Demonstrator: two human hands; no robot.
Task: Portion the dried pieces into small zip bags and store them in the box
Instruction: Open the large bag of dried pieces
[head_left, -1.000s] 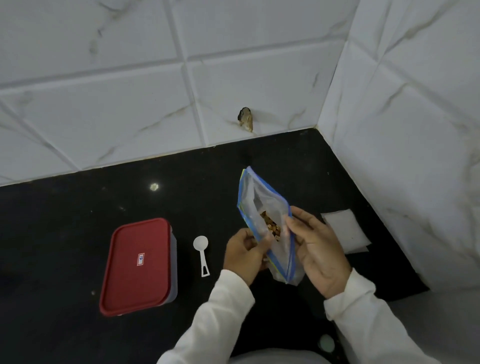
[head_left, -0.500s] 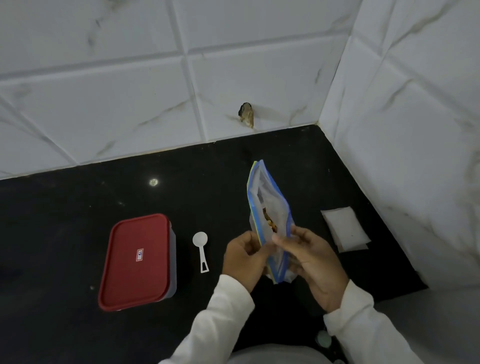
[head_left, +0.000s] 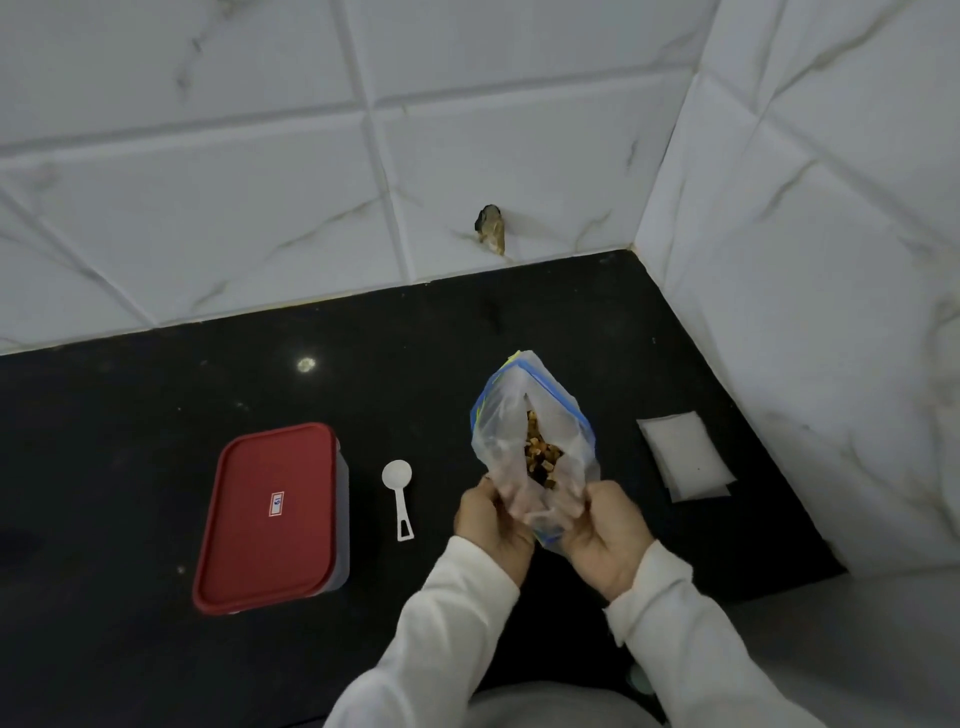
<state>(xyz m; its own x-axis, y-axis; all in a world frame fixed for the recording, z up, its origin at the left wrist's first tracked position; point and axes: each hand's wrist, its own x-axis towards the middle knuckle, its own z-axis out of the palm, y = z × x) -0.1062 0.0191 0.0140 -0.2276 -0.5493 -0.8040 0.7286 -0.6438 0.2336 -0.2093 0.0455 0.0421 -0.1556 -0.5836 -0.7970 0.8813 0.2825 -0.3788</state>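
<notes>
Big bag (head_left: 501, 431) over counter (head_left: 156, 415), mouth spread – left hand (head_left: 491, 525) and right hand (head_left: 608, 538), each grip clamped on lip; dried pieces (head_left: 540, 457) deep inside. Hold bag upright, free one hand for scoop (head_left: 397, 475) – small zip bags (head_left: 685, 457) lie right, box (head_left: 270, 514) left.

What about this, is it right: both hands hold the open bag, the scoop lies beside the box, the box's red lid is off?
No: the head view shows the red lid on the box. Left hand and right hand hold the open bag; the scoop lies beside the box.

Black countertop (head_left: 156, 415) in corner w/ white marbled wall tiles (head_left: 208, 182), dim.
</notes>
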